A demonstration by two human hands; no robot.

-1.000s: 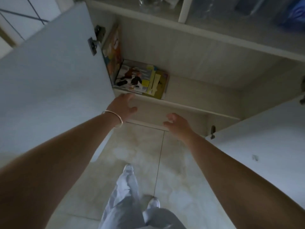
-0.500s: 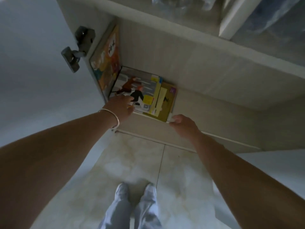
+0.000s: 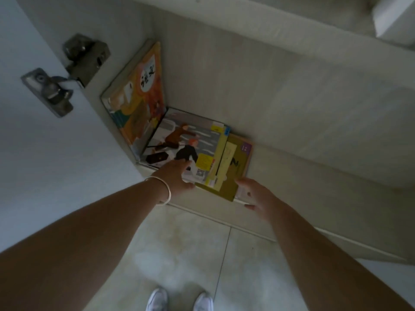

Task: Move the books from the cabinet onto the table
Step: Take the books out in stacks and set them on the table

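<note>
A stack of books lies flat on the cabinet's bottom shelf [image 3: 314, 176], at its left end. On top is a picture book [image 3: 186, 142] with running figures on its cover, over an olive-yellow book [image 3: 233, 167]. An orange book [image 3: 139, 90] leans upright against the cabinet's left wall. My left hand [image 3: 175, 176], a bangle on its wrist, rests on the front left edge of the stack with fingers on the picture book. My right hand [image 3: 256, 194] touches the stack's front right corner, fingers spread around the olive book's edge. Neither grip is clearly closed.
The open cabinet door [image 3: 45, 153] stands at the left with a metal hinge [image 3: 65, 75]. An upper shelf edge [image 3: 292, 30] runs overhead. Below is a tiled floor [image 3: 179, 254] with my shoes [image 3: 179, 299].
Both hands have moved forward from the shelf's front lip onto the stack of books. The camera has come closer to the cabinet.
</note>
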